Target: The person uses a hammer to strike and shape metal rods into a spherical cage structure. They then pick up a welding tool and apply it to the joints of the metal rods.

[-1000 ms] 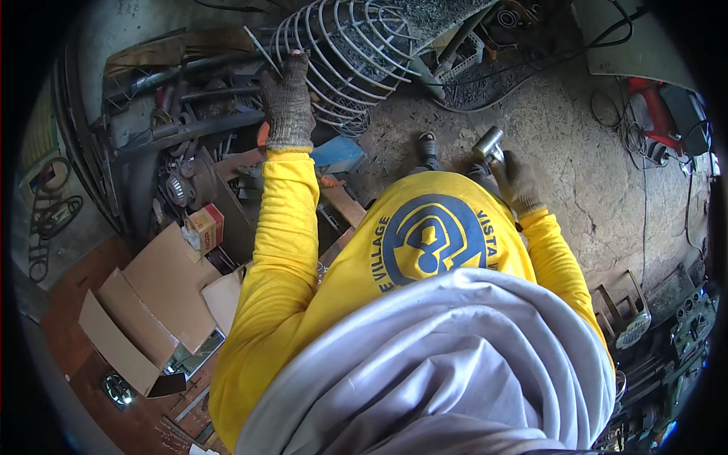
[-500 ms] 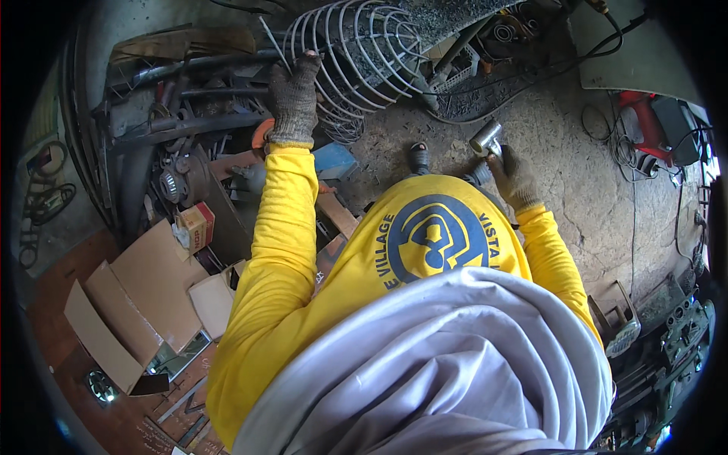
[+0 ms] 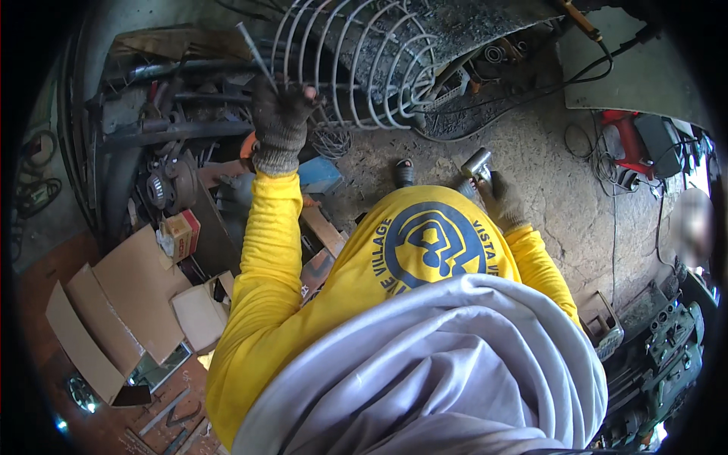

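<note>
A rounded cage of bent metal rods (image 3: 369, 106) is at the top of the view, in front of me. My left hand (image 3: 282, 125), in a grey-brown knit glove, is closed around the cage's left side, where a straight rod end sticks up past my fingers. Low on the right, my gloved right hand (image 3: 509, 201) grips a hammer (image 3: 476, 163) with a short cylindrical metal head. Its handle is mostly hidden in my fist. The hammer is well apart from the cage, beside my sandalled feet.
Metal bars (image 3: 186, 133) and scrap crowd the left, above an open cardboard box (image 3: 140, 296). A dark worktop (image 3: 470, 30) lies at the top. Cables run over the floor near a red-and-grey machine (image 3: 633, 144). A heavy green machine (image 3: 675, 349) stands at lower right.
My left hand and the cage have shifted a little, and more of the rod end shows. The hammer stays low in my right hand. A blurred pale shape has appeared at the right edge.
</note>
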A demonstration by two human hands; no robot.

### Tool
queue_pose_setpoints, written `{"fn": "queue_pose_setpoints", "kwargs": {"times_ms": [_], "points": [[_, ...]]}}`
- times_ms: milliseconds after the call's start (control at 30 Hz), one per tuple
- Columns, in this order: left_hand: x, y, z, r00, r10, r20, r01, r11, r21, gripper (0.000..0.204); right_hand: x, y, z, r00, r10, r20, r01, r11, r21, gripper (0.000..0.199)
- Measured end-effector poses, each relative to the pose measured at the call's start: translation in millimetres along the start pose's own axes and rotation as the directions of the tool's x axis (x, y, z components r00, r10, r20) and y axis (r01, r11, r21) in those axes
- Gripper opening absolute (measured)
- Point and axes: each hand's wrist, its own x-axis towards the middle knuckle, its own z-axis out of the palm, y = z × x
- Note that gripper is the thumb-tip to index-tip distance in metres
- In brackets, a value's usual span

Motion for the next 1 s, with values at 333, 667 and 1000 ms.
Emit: {"fn": "queue_pose_setpoints", "kwargs": {"times_ms": [333,667,1000], "points": [[-19.5,5.0,6.2,0.970,0.240,0.035,-0.201,0.716,0.669,0.033,9.1,-17.7,-3.0,0.999,0.031,0.019,-0.029,0.995,-0.099,0.043],[-3.6,-30.4,71.8,0.677,0.651,-0.343,0.418,0.044,0.907,0.064,5.7,0.4,11.5,0.998,0.042,-0.052,-0.037,0.995,0.091,0.042],[-2.5,-45.9,56.2,0.533,0.628,-0.568,0.469,0.339,0.815,0.048,8.8,-10.5,14.8,0.995,0.028,-0.095,-0.020,0.997,0.078,0.043]]}}
